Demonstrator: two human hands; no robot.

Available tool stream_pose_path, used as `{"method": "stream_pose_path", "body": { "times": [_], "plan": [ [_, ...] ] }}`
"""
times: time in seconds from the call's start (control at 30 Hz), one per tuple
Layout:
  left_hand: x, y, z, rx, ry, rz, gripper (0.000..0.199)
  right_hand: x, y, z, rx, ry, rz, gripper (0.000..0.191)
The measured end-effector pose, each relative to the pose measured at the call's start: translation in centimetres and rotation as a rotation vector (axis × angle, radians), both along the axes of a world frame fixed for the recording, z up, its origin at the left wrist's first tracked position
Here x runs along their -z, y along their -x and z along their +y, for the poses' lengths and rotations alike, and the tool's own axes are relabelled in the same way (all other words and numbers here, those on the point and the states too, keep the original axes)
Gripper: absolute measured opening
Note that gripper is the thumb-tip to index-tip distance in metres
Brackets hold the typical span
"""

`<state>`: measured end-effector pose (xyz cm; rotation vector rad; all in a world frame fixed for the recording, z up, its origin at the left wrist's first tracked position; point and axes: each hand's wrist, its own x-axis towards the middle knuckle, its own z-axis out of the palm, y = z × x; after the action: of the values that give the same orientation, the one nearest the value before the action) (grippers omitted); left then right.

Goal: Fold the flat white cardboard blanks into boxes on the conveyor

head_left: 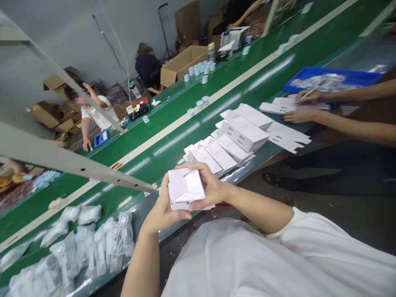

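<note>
We hold a white paper box point(185, 189) in our two hands, just over the near edge of the green conveyor bench point(173, 154). Our left hand point(163, 208) cups one side of it, and our right hand point(206, 185) wraps over the other side. The fingers point(198, 167) of both hands are closed on the box. It looks to us like we are folding it. One flap looks loose, so we think it calls for a soft push.

To our left on the bench lie many clear plastic bags point(89, 247). Small round things show inside them, but we cannot tell what they are. Ahead of us sits a pile of white boxes point(219, 146) with print on top. Past the pile, another person's upper hand point(311, 97) holds a pen point(306, 94), and their lower hand point(298, 116) rests near flat white cards point(278, 107). Behind those cards is a blue tray point(331, 76) with clear bags in it. Far off, small round cups point(198, 69) stand on the bench near a brown cardboard box point(182, 66).
</note>
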<state>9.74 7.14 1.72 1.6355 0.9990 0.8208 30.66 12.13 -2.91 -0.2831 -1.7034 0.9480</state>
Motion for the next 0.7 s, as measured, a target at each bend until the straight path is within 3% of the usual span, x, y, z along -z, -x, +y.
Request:
{"method": "stream_pose_path", "body": {
  "times": [0.07,0.13,0.2,0.3,0.43,0.57,0.7],
  "plan": [
    [-0.2,-0.6,2.0,-0.033,-0.132,0.173,0.088,0.4,-1.4,0.2,0.079,-0.076,-0.054,0.111],
    [-0.4,-2.3,4.9,-0.038,-0.304,0.370,0.071,1.4,-3.5,-0.1,0.246,-0.030,-0.141,0.105],
    [-0.5,-5.1,8.3,0.052,-0.454,0.585,0.071,3.1,-6.3,-0.8,0.504,0.183,-0.130,0.085],
    [-0.1,-11.5,13.6,0.317,-0.547,0.773,0.083,6.5,-10.8,-2.3,0.863,0.612,0.025,0.048],
    [2.2,-20.2,18.9,0.606,-0.601,0.847,0.088,10.4,-15.4,-3.1,1.058,1.031,0.208,0.053],
    [5.0,-25.1,20.8,0.682,-0.582,0.896,0.087,12.0,-18.2,-0.7,1.134,1.111,0.282,0.067],
    [6.2,-25.3,20.0,0.559,-0.628,0.902,0.081,12.4,-20.5,3.1,1.182,1.078,0.299,0.071]
  ]
}}
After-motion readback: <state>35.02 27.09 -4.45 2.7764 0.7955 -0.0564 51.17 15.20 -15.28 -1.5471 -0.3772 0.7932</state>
